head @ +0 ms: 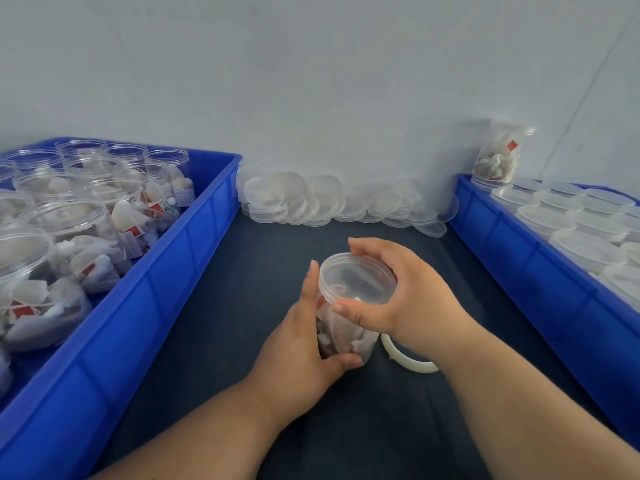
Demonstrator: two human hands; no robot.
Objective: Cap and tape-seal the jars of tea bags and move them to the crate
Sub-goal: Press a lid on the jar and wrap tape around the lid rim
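Capping at surface (221, 306) centre: left hand (304, 341) gripping clear plastic jar of tea bags (343, 337), right hand (398, 299) clutching round clear lid (356, 277) atop. Next, likely: twisting tight, then fetching white tape roll (408, 364).

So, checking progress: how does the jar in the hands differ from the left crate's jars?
The held jar has a lid on, gripped by the right hand; the crate jars are uncapped. The held jar stands on the dark mat, left hand around it; the crate jars sit untouched in the left blue crate. Both are clear plastic holding tea bags.
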